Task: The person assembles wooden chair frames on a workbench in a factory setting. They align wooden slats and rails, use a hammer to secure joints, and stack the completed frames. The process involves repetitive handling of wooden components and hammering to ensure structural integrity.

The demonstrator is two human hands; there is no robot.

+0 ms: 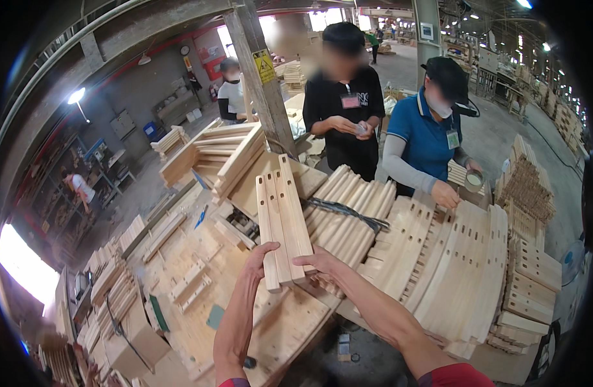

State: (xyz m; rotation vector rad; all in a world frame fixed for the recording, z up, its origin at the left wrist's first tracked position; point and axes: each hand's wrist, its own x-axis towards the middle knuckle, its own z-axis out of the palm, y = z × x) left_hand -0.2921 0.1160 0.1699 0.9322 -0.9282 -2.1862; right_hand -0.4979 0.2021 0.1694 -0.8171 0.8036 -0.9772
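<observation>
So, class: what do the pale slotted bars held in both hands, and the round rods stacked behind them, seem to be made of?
Pale slotted bars, gripped by the left hand and right hand: seemingly bare, unfinished light wood, with matt surfaces and cut slots. Round rods: apparently the same raw wood, pale and unvarnished, though grain is too small to confirm.

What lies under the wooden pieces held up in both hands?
Beneath the wooden pieces held by left hand and right hand lie rounded slats and a workbench; whatever lies directly behind them is covered.

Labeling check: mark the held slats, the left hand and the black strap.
slats [282, 213], head view, middle of the bundle's top face
left hand [256, 259], head view, back of hand
black strap [348, 211], head view, mid-length over the rounded sticks
</observation>
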